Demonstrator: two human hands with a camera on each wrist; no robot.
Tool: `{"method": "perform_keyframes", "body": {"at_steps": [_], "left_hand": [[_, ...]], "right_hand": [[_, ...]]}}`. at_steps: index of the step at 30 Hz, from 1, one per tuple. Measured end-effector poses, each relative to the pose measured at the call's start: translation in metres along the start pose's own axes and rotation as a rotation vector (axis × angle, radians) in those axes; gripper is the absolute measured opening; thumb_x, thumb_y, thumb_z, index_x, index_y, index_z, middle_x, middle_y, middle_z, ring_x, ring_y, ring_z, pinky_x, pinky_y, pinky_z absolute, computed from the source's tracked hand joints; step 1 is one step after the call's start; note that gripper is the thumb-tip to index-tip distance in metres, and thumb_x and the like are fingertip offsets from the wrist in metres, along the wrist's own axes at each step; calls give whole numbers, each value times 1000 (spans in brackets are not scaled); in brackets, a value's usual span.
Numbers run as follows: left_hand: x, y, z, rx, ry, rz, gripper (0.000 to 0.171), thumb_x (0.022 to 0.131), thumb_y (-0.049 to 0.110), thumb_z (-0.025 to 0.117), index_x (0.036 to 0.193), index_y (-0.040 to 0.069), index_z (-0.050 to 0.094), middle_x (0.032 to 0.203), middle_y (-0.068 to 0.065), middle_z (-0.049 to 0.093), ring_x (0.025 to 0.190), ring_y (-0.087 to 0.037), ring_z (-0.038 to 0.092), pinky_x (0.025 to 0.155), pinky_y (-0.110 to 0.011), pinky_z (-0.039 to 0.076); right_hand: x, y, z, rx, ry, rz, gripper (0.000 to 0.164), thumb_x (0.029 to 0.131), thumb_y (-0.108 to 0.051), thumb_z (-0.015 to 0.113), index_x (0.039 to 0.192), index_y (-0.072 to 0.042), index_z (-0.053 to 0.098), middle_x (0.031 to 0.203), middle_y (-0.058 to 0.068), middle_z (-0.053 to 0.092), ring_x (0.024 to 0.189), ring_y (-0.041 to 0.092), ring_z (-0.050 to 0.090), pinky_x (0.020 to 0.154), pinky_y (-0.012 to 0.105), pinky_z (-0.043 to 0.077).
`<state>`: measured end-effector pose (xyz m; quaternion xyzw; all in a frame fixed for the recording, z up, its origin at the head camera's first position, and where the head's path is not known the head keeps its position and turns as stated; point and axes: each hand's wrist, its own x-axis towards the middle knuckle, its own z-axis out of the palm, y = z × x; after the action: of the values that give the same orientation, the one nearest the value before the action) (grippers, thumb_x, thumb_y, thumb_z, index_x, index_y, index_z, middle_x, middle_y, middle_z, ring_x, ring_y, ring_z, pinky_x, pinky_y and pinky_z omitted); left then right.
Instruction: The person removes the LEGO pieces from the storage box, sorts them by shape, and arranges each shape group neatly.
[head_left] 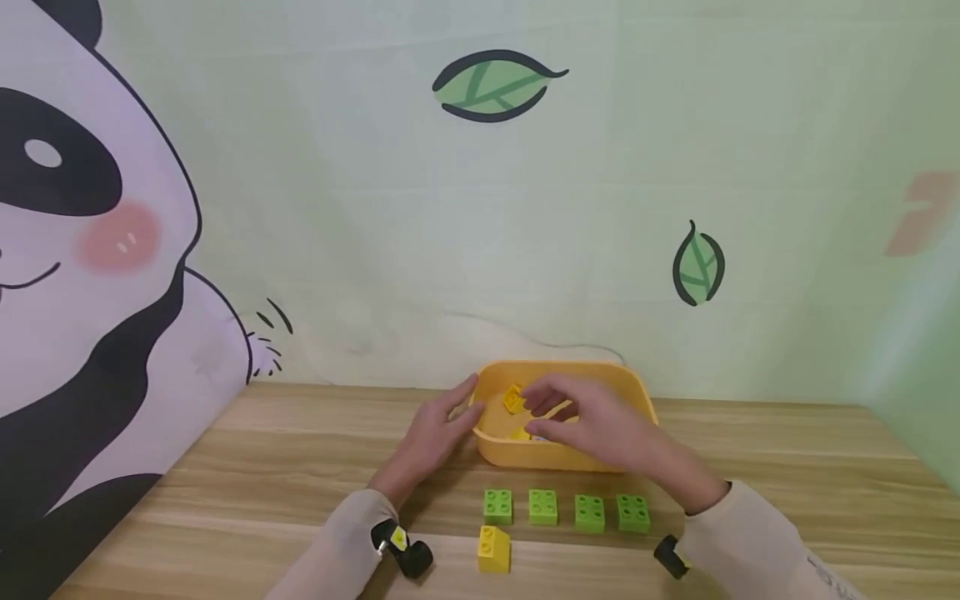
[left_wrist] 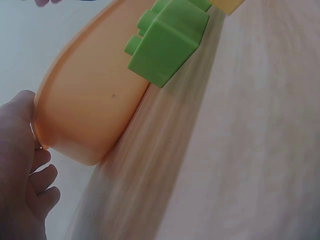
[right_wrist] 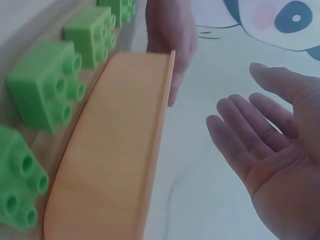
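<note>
Closest is a chunky yellow block, slope facing right, then four green blocks lined up before a rounded orange bin sitting long-ways left-to-right on the table, left hand gripping its left end, right hand over it, fingers kinda spread.

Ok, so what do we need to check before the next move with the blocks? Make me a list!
1. Right grip empty: ok, it's over the tub with nothing in its fingers.
2. Tub being steadied: ok, the left grip touches its left end. How firmly: cannot tell.
3. Four green blocks tidy: ok, in a row in front of the tub, studs up.
4. Sloped yellow block apart from the leftmost green one: cannot tell, they're very close.
5. All pieces inside the tub in plain sight: not ok, only a yellow piece and bits of others show.
</note>
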<state>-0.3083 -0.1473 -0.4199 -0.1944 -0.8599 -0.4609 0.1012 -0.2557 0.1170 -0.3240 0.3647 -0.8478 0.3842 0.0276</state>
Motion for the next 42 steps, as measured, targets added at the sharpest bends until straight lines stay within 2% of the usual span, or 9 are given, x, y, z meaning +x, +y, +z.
{"method": "perform_keyframes", "body": {"at_steps": [4,13,21,26,33,42], "left_hand": [[0,0,0,5,-1,1,57,110,27,60,159,4,45,163,-11,44,149,-34,43,125,-51,31],[-1,0,2,7,-7,-19,57,110,27,59,160,4,44,165,-11,42,150,-34,41,125,-52,30],[0,-2,3,4,-4,-29,56,110,27,59,161,6,44,165,-10,42,151,-34,41,125,-52,30],[0,-1,2,6,-1,-21,57,110,28,60,160,6,45,164,-9,43,150,-33,42,125,-50,31],[1,0,2,5,2,-21,57,110,28,60,160,5,46,164,-9,43,150,-32,42,125,-50,31],[0,0,1,9,-2,-25,57,110,28,60,160,5,45,164,-8,43,151,-31,42,125,-50,31]], "right_hand": [[7,4,-4,-17,-8,10,28,98,-17,80,123,-7,71,117,2,74,106,19,70,94,43,62],[20,21,-3,-62,-58,114,28,99,-18,79,124,-8,72,119,3,73,109,20,68,97,40,61],[31,38,3,-107,-105,166,32,98,-25,80,124,-9,72,118,6,74,106,18,68,97,39,60],[37,46,9,-132,-163,185,31,98,-24,81,122,-8,73,111,1,74,101,16,68,94,37,61],[42,56,14,-93,-223,193,25,98,-21,79,119,-7,74,103,-4,73,94,15,68,90,37,61],[49,63,20,-82,-275,170,18,100,-17,77,115,-7,77,104,-5,75,95,13,69,92,35,61]]}}
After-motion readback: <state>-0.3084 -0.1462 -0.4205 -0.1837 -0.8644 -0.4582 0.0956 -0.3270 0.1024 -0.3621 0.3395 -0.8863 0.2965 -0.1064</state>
